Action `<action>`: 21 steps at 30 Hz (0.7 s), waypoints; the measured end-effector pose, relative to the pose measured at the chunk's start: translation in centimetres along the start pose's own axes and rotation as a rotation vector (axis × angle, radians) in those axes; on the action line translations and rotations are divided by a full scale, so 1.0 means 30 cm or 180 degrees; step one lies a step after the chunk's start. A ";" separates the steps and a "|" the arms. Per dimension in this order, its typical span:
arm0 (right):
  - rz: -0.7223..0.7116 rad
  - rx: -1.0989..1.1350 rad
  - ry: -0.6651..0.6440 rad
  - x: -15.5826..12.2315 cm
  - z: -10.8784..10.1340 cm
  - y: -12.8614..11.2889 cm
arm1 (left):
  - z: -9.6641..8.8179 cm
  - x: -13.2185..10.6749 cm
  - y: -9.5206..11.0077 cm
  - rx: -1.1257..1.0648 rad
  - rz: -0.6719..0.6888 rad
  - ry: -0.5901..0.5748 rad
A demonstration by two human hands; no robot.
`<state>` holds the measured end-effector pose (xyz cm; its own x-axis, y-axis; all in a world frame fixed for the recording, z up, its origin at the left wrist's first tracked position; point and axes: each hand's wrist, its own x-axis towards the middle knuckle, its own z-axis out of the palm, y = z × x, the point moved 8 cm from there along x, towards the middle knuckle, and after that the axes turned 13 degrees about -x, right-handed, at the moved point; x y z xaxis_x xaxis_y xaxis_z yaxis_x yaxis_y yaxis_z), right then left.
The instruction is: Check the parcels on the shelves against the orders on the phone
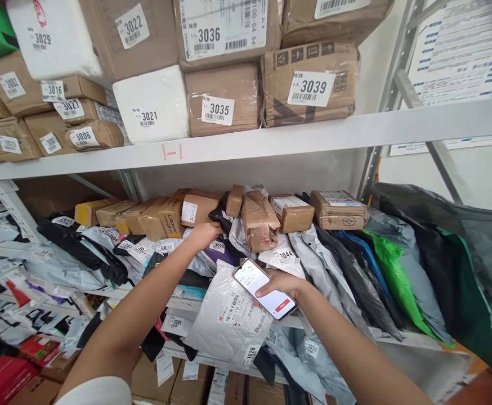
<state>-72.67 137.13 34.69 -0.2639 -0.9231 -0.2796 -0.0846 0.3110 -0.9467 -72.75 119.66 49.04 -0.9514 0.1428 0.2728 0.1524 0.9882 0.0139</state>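
R hand (283, 283) grips black-edged rectangular smartphone (274, 298) over white plastic mailer (212, 332), near side, centre. L hand (206, 233) is at crumpled black plastic bag (220, 214), farther back; can't tell if gripping. Looks partway: mailer w/ label 1020 (251, 354) already on, but in front of white metal shelf (419, 342).
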 end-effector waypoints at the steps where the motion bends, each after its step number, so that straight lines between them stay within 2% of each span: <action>1: -0.0004 -0.0006 -0.0008 0.000 0.002 -0.002 | -0.020 0.015 0.005 0.0013 -0.0110 0.0112; 3: -0.0007 -0.0030 -0.0021 -0.001 0.006 -0.006 | -0.059 0.052 0.020 0.0011 -0.0277 0.0278; 5: -0.0006 -0.0062 -0.0027 -0.001 0.009 -0.009 | -0.086 0.089 0.035 -0.0038 -0.0328 0.0252; 8: -0.0055 -0.0084 -0.0021 -0.003 0.010 -0.015 | -0.084 0.115 0.048 -0.0151 -0.0187 -0.0185; 10: -0.0093 -0.0102 -0.0041 -0.003 0.011 -0.018 | -0.067 0.102 0.052 -0.0132 -0.0032 -0.0499; 12: -0.0108 -0.0119 -0.0063 -0.004 0.011 -0.017 | -0.052 0.074 0.055 0.0008 0.0065 -0.0636; 17: -0.0125 -0.0146 -0.0052 -0.002 0.010 -0.013 | -0.032 0.022 0.083 0.0469 0.0099 -0.0359; 21: -0.0109 -0.0194 -0.0060 0.001 0.014 -0.005 | -0.018 0.037 0.122 0.0541 0.0163 -0.0171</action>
<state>-72.27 136.98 34.76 -0.2416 -0.9374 -0.2507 -0.1519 0.2917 -0.9444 -73.11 123.39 49.90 -0.9572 0.1915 0.2171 0.1580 0.9740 -0.1626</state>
